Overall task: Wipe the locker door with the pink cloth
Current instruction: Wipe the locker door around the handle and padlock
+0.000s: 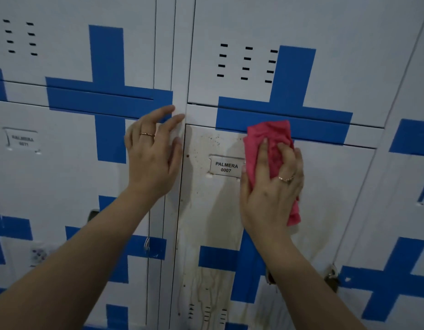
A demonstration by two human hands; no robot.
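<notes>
the right hand [271, 186] presses a bunched pink cloth [269, 148] flat against the white metal locker door with blue painted crosses [325, 198], near the door's upper edge and just right of the small white name plate reading "palmera 0007" [226, 167]. its fingers [262, 151] lie slightly spread over the cloth, pinning it to the panel rather than pinching it. the left hand [153, 153] rests open on the white frame post [180, 103] at the door's left edge, fingers loosely spread, holding nothing. brown specks and streaks [201, 148] cover the door's left side and run down toward the vent slots at its lower edge [207, 314]. to wipe well, i'd judge it best to keep the palm flat for even pressure, work overlapping strokes from the upper edge downward, sweep left across the speckled strip, go round the plate's rim, and refold the cloth to a clean face once it soils.
</notes>
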